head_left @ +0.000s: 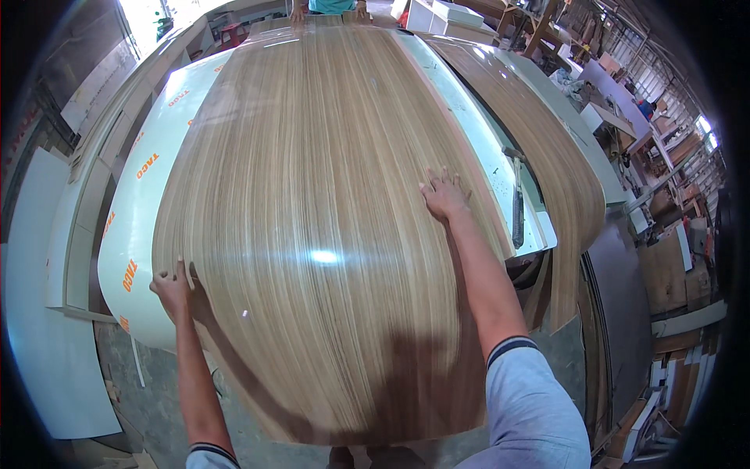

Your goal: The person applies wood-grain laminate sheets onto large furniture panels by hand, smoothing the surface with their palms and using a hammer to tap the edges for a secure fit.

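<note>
A long, glossy wood-grain sheet [328, 195] lies over a pale sheet with orange printing [148, 203], which shows along its left. My left hand [173, 285] touches the wood-grain sheet at its left edge, index finger stretched out and fingers apart. Farther forward, my right hand [444, 195] rests open on the same sheet near its right side, fingers spread. Just right of that hand, a hammer-like tool with a dark handle [517, 207] lies on a narrow white board [536, 234].
Another person's hands [361, 12] are at the far edge. A second wood-grain sheet [570, 180] droops at the right. A long pale cabinet frame [78, 258] and a white panel [47, 344] stand left; boards and offcuts [676, 266] crowd the right. Concrete floor [156, 367] shows below.
</note>
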{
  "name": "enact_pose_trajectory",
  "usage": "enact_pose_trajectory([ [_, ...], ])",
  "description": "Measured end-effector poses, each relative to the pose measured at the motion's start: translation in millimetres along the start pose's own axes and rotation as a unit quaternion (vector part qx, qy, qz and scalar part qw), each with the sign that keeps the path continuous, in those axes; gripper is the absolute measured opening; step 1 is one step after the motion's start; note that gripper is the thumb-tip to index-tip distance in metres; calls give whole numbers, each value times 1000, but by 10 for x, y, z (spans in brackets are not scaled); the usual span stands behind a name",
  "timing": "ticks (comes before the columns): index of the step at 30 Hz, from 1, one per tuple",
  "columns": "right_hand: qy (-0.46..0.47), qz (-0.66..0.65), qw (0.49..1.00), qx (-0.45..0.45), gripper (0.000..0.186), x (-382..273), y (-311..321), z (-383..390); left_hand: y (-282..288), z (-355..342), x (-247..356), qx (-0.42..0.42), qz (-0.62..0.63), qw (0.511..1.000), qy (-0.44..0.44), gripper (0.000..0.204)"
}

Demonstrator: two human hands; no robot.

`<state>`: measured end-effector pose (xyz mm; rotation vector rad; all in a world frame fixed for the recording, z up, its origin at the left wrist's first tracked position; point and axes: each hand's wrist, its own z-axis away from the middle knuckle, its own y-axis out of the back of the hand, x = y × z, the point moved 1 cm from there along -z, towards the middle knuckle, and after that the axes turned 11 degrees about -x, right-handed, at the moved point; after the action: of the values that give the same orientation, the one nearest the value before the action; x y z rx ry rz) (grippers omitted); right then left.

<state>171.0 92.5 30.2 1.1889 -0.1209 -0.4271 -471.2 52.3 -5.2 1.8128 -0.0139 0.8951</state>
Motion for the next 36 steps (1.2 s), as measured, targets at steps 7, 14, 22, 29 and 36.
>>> enact_pose_trajectory([
  [7,-2,17,1000,-18,64,-122,186,-550,-333,1822,-916,-48,56,989,125,91],
  [14,17,28,999,-9,62,-263,239,-1095,-847,3434,-2547,-192,488,763,378,115],
  [22,180,126,975,41,56,253,-150,-783,-902,4664,-2174,-241,571,573,536,77],
  [29,80,59,993,67,59,491,-270,370,-316,4795,-2153,-312,531,595,516,49],
  [36,38,44,997,47,60,198,49,-534,12,4153,-1383,-264,593,598,470,42],
])
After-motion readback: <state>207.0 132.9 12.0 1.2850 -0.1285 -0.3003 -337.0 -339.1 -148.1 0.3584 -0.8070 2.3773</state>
